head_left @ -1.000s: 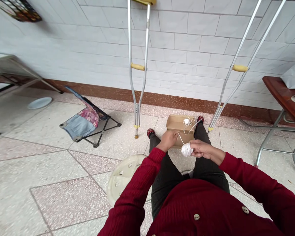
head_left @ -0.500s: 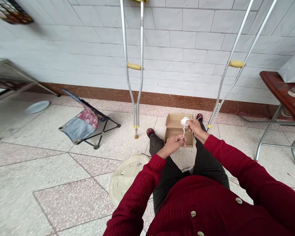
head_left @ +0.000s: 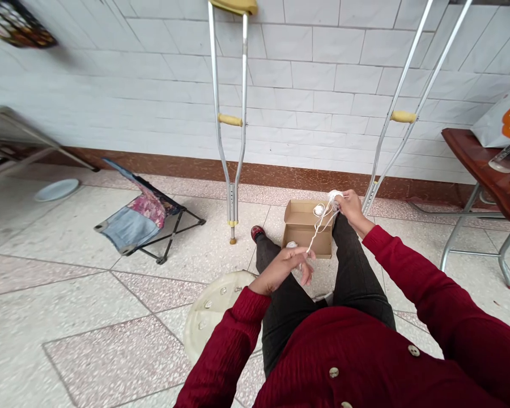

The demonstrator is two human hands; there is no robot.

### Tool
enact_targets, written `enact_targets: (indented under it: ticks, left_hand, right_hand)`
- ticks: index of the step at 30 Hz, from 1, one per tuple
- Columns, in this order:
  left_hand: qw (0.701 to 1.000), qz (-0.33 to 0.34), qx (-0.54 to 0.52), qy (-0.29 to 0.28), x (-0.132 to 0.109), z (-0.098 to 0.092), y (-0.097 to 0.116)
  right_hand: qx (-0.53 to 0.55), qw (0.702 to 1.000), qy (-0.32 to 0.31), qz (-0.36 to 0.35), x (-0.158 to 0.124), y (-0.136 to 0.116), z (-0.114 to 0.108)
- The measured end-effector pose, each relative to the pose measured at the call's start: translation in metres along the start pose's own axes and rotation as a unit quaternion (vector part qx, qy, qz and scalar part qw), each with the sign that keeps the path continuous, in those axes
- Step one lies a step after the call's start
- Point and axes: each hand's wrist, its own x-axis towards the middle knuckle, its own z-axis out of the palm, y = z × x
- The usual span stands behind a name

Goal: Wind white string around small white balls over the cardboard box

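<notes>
My right hand (head_left: 352, 209) is closed on a bundle of white cord (head_left: 335, 196), held over the box's far right corner. Loose strands run from the bundle down to my left hand (head_left: 289, 265), which pinches the cord between thumb and forefinger, its other fingers loosely bent. An open cardboard box (head_left: 307, 233) sits on the floor between my feet, its lid folded back. A small round white thing (head_left: 318, 209) shows against the lid, with strands around it. Another white piece (head_left: 292, 245) lies at the box's left side, partly hidden by my left hand.
Two crutches (head_left: 232, 204) (head_left: 368, 195) lean on the tiled wall. A folding chair (head_left: 138, 221) stands left, and a round pale stool (head_left: 204, 320) is beside my left leg. At right, a brown table (head_left: 471, 153) carries a bag (head_left: 499, 122) and a clear container (head_left: 508, 157).
My hands have moved apart, the right one up and right with the bundle, the left one down and left. The cord between them is stretched longer, and white pieces now show at the box.
</notes>
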Motion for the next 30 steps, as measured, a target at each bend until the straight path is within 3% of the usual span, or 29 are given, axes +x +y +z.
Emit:
enact_targets:
  ticks: [4,8,12,16,19,22,25,28,30]
  left_hand:
    - [1.0,-0.012,0.024,0.008,-0.006,0.0,-0.029]
    - [0.974,0.011,0.216,0.069,0.014,-0.016,-0.034]
    - [0.914,0.064,0.343,0.21,0.041,-0.036,-0.005]
    - [0.863,0.171,0.377,0.291,0.059,-0.03,0.044]
    - [0.881,0.21,0.329,0.266,0.07,-0.009,0.067]
    - [0.901,0.201,0.291,0.252,0.075,0.011,0.07]
    - [0.936,0.195,0.216,0.198,0.067,0.023,0.071]
    - [0.96,0.189,0.142,0.149,0.051,0.027,0.076]
    - [0.966,0.177,0.124,0.14,0.042,0.026,0.074]
  right_hand:
    - [-0.054,0.989,0.063,-0.119,-0.001,-0.018,-0.006]
    - [-0.076,0.974,0.089,-0.196,-0.012,-0.041,-0.003]
    - [-0.091,0.96,0.083,-0.25,-0.021,-0.06,-0.004]
    - [-0.117,0.947,0.094,-0.283,-0.026,-0.072,-0.009]
    - [-0.134,0.942,0.092,-0.293,-0.028,-0.077,-0.01]
    - [-0.142,0.945,0.079,-0.283,-0.027,-0.075,-0.011]
    - [-0.15,0.955,0.064,-0.249,-0.022,-0.064,-0.011]
    - [-0.117,0.976,0.051,-0.178,-0.018,-0.047,-0.008]
    - [-0.028,0.996,0.023,-0.087,-0.018,-0.038,-0.002]
